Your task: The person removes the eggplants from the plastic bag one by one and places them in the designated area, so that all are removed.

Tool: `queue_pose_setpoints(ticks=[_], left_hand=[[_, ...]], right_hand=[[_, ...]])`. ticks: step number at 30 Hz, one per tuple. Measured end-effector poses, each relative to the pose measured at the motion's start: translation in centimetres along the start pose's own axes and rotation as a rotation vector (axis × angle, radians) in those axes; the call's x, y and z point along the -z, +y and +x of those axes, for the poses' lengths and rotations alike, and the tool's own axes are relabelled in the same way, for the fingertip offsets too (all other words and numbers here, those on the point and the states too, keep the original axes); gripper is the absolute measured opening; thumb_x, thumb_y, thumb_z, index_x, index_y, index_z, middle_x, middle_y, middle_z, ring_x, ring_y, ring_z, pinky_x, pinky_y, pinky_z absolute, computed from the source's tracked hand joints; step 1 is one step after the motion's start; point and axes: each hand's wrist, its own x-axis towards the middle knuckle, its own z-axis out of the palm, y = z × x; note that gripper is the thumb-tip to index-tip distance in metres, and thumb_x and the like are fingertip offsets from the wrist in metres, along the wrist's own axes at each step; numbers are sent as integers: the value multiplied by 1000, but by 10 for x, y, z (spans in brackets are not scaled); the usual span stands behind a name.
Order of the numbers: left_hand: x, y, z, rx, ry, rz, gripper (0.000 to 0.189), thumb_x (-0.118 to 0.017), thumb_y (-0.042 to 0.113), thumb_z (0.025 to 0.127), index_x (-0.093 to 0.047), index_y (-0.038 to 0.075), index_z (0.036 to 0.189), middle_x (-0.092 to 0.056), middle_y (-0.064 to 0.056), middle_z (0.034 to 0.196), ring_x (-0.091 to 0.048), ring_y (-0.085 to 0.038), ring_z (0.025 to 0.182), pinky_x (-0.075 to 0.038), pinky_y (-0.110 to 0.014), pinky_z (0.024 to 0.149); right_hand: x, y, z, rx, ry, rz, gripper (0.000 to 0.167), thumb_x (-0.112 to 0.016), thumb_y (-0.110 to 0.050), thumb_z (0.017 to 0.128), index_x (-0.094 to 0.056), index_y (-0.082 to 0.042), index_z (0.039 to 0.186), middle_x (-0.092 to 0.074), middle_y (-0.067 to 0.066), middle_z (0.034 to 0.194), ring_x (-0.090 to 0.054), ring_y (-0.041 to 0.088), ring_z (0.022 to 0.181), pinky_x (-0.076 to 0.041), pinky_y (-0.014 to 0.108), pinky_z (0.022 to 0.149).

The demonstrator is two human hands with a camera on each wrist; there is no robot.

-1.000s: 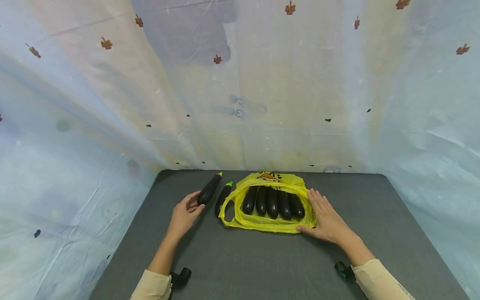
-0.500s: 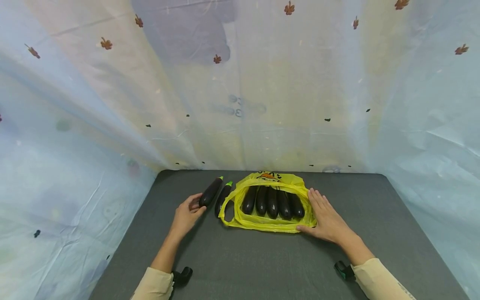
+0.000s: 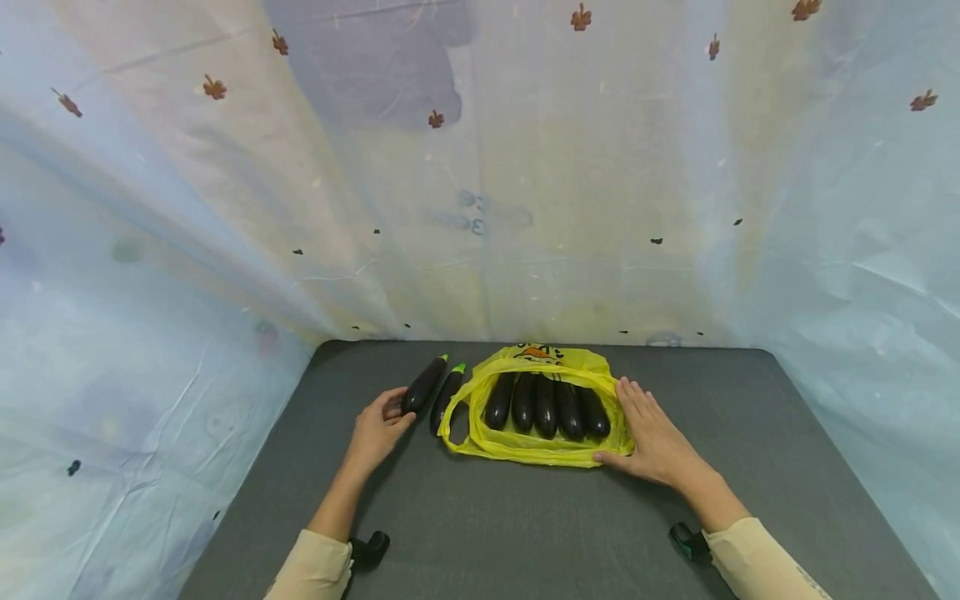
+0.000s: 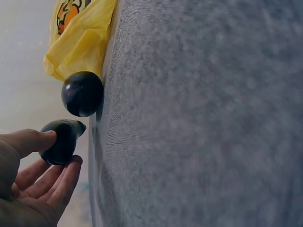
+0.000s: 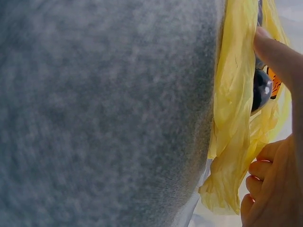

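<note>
Left hand [image 3: 378, 431] pinches an eggplant [image 3: 423, 386], seemingly just off the desk [image 3: 525, 533]; right hand [image 3: 662, 443], fingers [image 3: 637, 403] nearly straight, touches the bag [image 3: 525, 452].

Had the thumb [image 5: 278, 56] of the right hand [image 5: 284, 172] touching the yellow bag [image 5: 234, 80], spotted a glossy dark eggplant [image 5: 262, 90] inside, caught grey surface [image 5: 104, 113] alongside!

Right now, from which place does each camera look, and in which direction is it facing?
Head: on the person's head, facing forward and down over the table and yellow bag; left hand, right hand and both forearms show.
Left wrist: on that wrist, facing the held eggplant; only the left hand shows of the body.
Right wrist: on that wrist, facing the bag; only the right hand shows.
Shared: both wrist views show the bag and table.
</note>
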Motion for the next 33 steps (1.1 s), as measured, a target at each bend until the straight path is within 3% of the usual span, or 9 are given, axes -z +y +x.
queue_pose_setpoints(ticks=[12, 20, 33], left_hand=[[-6, -2, 1, 14, -1, 54, 55, -78, 8, 99, -59, 3, 151, -66, -27, 141, -70, -41, 121, -60, -53, 97], [-7, -2, 1, 52, -28, 71, 55, -79, 11, 99, -60, 7, 150, -67, -22, 142, -70, -39, 121, -59, -54, 99], [-9, 3, -2, 27, -21, 171, 53, -79, 6, 98, -60, 1, 147, -69, -24, 132, -71, -39, 116, -59, -54, 98]], right_hand=[[0, 0, 0, 1, -1, 14, 130, -76, -73, 88, -11, 4, 170, -12, 27, 177, -14, 47, 163, -13, 59, 132], [2, -2, -1, 12, 26, 18, 129, -79, -69, 87, -15, 6, 169, -16, 30, 175, -17, 48, 161, -17, 63, 130], [4, -1, 0, 9, 10, 19, 129, -78, -70, 88, -12, 5, 170, -11, 27, 177, -16, 48, 162, -15, 62, 131]])
